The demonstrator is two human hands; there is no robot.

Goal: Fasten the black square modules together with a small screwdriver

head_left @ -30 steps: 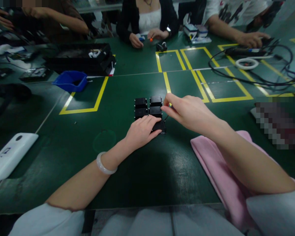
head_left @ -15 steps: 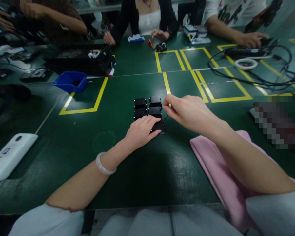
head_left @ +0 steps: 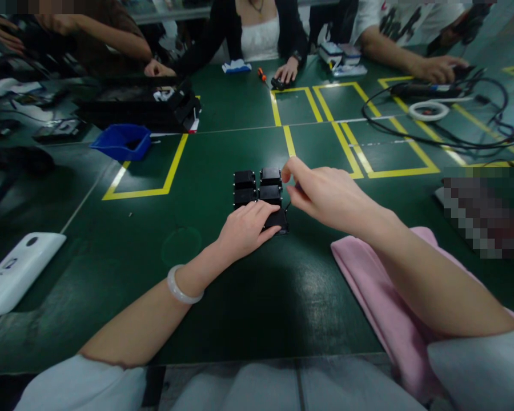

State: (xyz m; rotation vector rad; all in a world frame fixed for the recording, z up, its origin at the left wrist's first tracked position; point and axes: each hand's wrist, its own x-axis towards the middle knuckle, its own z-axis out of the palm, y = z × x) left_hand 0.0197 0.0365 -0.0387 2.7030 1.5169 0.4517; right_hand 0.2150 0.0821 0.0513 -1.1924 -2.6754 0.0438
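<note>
Two short columns of black blocks with silver pins or screws on their sides stand on the table; one rear block (head_left: 270,176) shows clearly. My left hand (head_left: 246,228) lies over the front of the group. Its fingers and thumb hold the nearest black block (head_left: 276,221) down and partly hide it. To its right, my right hand (head_left: 317,191) holds a thin dark tool (head_left: 288,206) whose tip meets the side of that block. The tool's handle is mostly hidden in the hand, so its kind cannot be made out. The right index finger is raised and bent.
A pink cloth (head_left: 360,274) lies under my right forearm. Far left are a white device (head_left: 21,271) and a blue bin (head_left: 124,142), with a black case (head_left: 132,108) behind. Coiled black cables (head_left: 437,137) lie at right. Co-workers sit across the table.
My right index finger has lifted and moved apart from the thumb at the tool. My left hand and the blocks stay put. Across the table, a co-worker's hand has reached a small black object.
</note>
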